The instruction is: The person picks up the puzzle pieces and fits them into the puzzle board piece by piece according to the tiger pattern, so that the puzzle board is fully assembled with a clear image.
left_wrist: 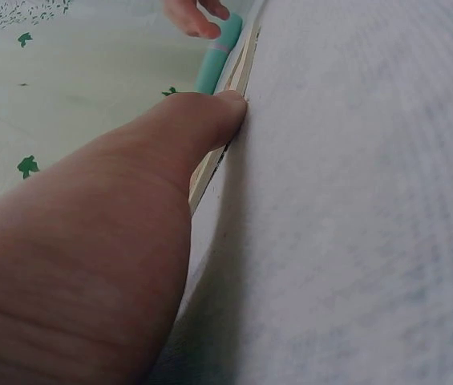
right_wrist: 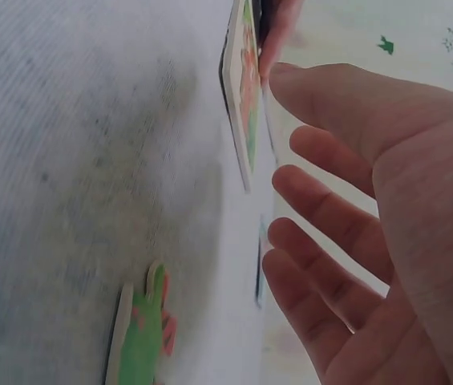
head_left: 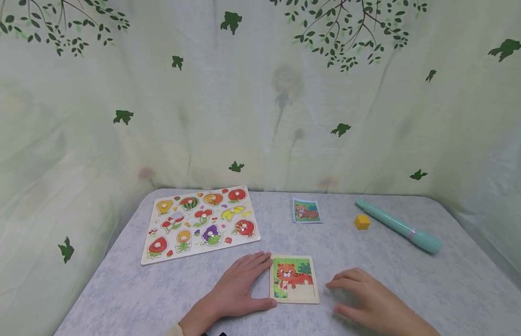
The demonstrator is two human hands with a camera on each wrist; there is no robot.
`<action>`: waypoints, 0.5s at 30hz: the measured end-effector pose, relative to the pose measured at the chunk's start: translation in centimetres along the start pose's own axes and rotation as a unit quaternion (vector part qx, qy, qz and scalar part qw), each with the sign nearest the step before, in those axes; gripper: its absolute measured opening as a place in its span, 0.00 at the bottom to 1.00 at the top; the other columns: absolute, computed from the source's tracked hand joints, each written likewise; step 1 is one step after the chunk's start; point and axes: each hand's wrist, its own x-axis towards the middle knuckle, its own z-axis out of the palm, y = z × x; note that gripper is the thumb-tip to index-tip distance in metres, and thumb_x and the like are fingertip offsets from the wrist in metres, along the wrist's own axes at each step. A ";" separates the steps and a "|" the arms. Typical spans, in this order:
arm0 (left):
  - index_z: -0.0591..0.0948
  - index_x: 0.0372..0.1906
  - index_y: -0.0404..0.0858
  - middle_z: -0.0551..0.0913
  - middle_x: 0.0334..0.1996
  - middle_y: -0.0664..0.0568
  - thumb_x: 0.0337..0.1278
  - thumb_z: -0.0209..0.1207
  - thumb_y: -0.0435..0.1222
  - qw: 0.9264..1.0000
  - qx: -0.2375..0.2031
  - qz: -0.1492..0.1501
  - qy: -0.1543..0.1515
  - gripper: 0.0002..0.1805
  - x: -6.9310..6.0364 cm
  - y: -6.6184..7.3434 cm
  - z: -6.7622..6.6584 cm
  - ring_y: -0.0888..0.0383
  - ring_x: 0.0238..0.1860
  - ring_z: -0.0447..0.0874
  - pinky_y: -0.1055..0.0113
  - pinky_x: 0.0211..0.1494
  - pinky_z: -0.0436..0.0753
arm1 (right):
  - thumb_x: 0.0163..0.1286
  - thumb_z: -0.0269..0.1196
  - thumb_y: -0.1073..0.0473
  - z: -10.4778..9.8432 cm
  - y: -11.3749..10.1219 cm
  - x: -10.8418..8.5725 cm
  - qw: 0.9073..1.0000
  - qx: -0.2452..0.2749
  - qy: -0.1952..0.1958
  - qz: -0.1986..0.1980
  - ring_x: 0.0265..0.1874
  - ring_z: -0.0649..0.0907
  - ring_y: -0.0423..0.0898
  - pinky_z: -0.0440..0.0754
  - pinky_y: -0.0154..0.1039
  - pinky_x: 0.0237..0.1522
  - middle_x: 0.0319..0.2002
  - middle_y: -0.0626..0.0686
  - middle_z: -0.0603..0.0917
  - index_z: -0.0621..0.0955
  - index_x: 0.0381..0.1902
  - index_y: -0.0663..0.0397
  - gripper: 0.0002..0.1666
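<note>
A small square wooden tiger puzzle (head_left: 292, 275) lies on the table, with bare wood showing at its lower right. My left hand (head_left: 239, 289) rests at its left side, fingers straight along the far left corner and thumb touching the near left corner. To the right of the puzzle, my right hand (head_left: 365, 298) hovers with loosely bent, spread fingers and holds nothing. In the right wrist view a green puzzle piece with red parts (right_wrist: 138, 337) lies on the table near that hand; in the head view the hand hides it.
A fruit peg puzzle board (head_left: 201, 224) lies at the back left. Behind the tiger puzzle is a small picture card (head_left: 306, 211). A yellow cube (head_left: 362, 222) and a teal marker-shaped tube (head_left: 399, 226) lie at the back right. Leaf-printed curtains surround the grey table (head_left: 327, 242).
</note>
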 end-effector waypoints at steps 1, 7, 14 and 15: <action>0.67 0.79 0.47 0.62 0.80 0.58 0.58 0.59 0.70 1.000 0.001 0.000 0.000 0.50 0.0 0.0 0.0 0.55 0.81 0.57 0.46 0.81 0.59 | 0.67 0.67 0.33 -0.1 0.2 -0.1 1.000 0.000 -0.005 0.004 0.51 0.78 0.36 0.85 0.35 0.49 0.52 0.31 0.79 0.84 0.57 0.24 0.22; 0.67 0.79 0.47 0.63 0.80 0.58 0.58 0.59 0.70 1.000 0.002 0.000 0.002 0.50 0.0 0.0 0.0 0.55 0.81 0.57 0.46 0.81 0.59 | 0.67 0.66 0.31 -0.3 1.1 -0.7 0.999 -0.003 -0.030 0.029 0.53 0.78 0.37 0.86 0.35 0.50 0.54 0.33 0.80 0.83 0.57 0.25 0.24; 0.67 0.79 0.46 0.63 0.80 0.57 0.58 0.59 0.70 1.000 -0.002 0.001 0.005 0.50 -0.1 0.0 0.1 0.54 0.81 0.57 0.46 0.81 0.59 | 0.64 0.65 0.27 -0.8 2.2 -1.4 0.995 0.013 -0.069 0.065 0.54 0.77 0.41 0.85 0.33 0.48 0.58 0.36 0.79 0.82 0.60 0.25 0.29; 0.67 0.79 0.46 0.63 0.80 0.57 0.58 0.59 0.70 1.000 -0.001 0.002 0.005 0.50 -0.1 0.0 0.1 0.54 0.81 0.57 0.46 0.81 0.59 | 0.64 0.66 0.27 -0.8 2.4 -1.5 0.995 0.019 -0.071 0.064 0.54 0.77 0.40 0.85 0.32 0.47 0.58 0.37 0.79 0.81 0.61 0.26 0.30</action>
